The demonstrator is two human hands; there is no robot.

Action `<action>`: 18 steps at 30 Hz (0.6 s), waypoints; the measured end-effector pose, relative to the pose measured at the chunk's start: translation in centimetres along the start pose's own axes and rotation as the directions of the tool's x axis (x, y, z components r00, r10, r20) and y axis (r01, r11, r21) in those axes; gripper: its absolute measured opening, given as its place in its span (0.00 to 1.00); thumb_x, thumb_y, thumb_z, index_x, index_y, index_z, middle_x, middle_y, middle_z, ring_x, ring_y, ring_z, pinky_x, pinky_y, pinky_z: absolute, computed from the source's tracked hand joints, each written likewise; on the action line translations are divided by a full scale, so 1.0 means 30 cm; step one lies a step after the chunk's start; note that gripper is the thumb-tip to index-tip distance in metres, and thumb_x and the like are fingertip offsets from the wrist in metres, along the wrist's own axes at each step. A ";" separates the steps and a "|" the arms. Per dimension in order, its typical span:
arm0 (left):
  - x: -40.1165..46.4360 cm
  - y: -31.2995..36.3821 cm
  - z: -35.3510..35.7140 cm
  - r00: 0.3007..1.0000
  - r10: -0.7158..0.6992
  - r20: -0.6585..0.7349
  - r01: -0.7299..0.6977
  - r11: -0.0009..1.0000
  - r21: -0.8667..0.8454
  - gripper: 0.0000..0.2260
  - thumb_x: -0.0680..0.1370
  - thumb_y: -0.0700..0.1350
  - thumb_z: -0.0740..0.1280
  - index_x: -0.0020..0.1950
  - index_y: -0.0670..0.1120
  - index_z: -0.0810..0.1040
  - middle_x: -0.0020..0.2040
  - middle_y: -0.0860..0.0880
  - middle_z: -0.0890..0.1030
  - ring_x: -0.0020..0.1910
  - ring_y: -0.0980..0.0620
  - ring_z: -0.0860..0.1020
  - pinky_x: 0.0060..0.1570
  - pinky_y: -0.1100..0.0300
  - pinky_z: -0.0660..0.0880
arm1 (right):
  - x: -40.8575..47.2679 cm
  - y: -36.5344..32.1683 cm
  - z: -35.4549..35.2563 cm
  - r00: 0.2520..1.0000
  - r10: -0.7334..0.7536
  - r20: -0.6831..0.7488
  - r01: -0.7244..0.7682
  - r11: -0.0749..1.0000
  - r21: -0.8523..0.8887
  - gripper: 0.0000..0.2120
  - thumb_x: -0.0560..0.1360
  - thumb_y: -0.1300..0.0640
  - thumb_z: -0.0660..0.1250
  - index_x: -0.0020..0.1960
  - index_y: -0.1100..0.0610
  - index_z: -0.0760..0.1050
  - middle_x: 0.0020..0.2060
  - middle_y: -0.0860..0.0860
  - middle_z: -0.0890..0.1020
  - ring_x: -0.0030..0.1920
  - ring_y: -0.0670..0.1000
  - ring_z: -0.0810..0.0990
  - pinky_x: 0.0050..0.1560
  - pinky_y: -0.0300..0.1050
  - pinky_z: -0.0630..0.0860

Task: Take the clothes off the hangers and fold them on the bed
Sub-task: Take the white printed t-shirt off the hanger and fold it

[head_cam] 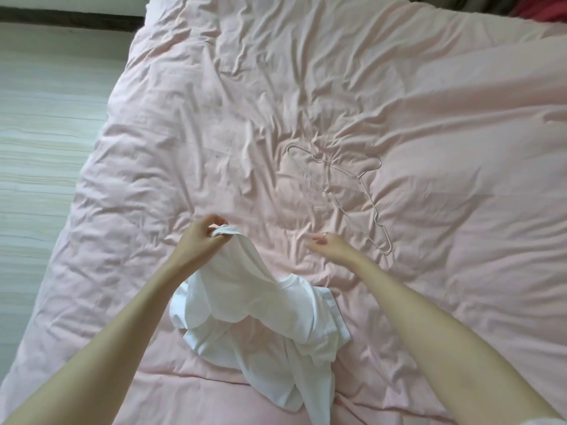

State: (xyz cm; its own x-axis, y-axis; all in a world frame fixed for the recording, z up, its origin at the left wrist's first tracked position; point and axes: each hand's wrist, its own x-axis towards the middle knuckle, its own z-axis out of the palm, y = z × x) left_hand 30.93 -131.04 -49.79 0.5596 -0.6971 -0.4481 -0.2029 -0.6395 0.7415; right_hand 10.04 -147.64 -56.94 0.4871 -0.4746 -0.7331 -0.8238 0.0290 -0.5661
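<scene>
A white T-shirt lies bunched on the pink bed cover near the front edge. My left hand pinches one edge of the shirt and lifts it above the cover. My right hand hovers to the right of the shirt, fingers relaxed, holding nothing. A thin pale wire hanger lies bare on the cover, just beyond and right of my right hand.
The bed's left edge runs diagonally, with pale wood-look floor beyond it. Dark red fabric shows at the far right corner. The cover is wrinkled all over.
</scene>
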 end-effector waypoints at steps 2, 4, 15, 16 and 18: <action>-0.035 0.010 -0.032 0.999 0.045 -0.015 -0.045 0.999 0.026 0.07 0.64 0.50 0.62 0.40 0.51 0.74 0.35 0.44 0.79 0.33 0.53 0.70 0.32 0.63 0.65 | -0.041 -0.007 0.103 0.994 0.021 0.107 -0.020 1.000 -0.006 0.27 0.77 0.47 0.64 0.70 0.59 0.66 0.69 0.52 0.70 0.66 0.52 0.71 0.62 0.47 0.71; -0.093 0.017 -0.073 0.994 0.093 -0.048 -0.089 0.993 0.078 0.07 0.64 0.52 0.62 0.39 0.52 0.74 0.34 0.43 0.78 0.31 0.54 0.69 0.31 0.63 0.64 | -0.088 0.004 0.180 0.988 0.071 0.136 -0.064 0.996 -0.055 0.34 0.77 0.46 0.64 0.75 0.61 0.56 0.73 0.53 0.64 0.71 0.53 0.65 0.66 0.44 0.65; -0.308 0.042 -0.256 0.944 0.329 -0.025 -0.319 0.931 0.178 0.12 0.62 0.58 0.62 0.40 0.56 0.77 0.39 0.51 0.79 0.40 0.51 0.76 0.38 0.59 0.68 | -0.255 0.044 0.245 0.994 0.103 0.017 -0.105 0.982 0.156 0.36 0.76 0.45 0.62 0.77 0.56 0.50 0.72 0.53 0.65 0.68 0.53 0.69 0.66 0.48 0.67; -0.329 0.050 -0.262 0.930 0.368 -0.007 -0.361 0.916 0.176 0.10 0.63 0.58 0.62 0.40 0.58 0.77 0.39 0.52 0.80 0.40 0.52 0.76 0.38 0.60 0.68 | -0.258 0.033 0.243 0.995 0.097 -0.007 -0.094 0.983 0.160 0.37 0.76 0.42 0.62 0.77 0.56 0.51 0.72 0.53 0.65 0.70 0.54 0.66 0.69 0.50 0.65; -0.374 0.075 -0.272 0.896 0.443 0.021 -0.441 0.885 0.151 0.08 0.65 0.57 0.63 0.41 0.59 0.76 0.42 0.54 0.80 0.40 0.56 0.76 0.39 0.65 0.68 | -0.274 -0.009 0.244 0.997 0.070 -0.017 -0.067 0.987 0.146 0.36 0.76 0.42 0.60 0.77 0.58 0.51 0.74 0.53 0.61 0.73 0.54 0.62 0.71 0.50 0.62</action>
State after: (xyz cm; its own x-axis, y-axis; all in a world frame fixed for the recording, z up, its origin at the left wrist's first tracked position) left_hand 30.76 -122.01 -39.03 0.3945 -0.9151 -0.0833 -0.5475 -0.3068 0.7785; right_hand 8.38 -137.32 -53.51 0.4231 -0.4862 -0.7646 -0.8034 0.1889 -0.5647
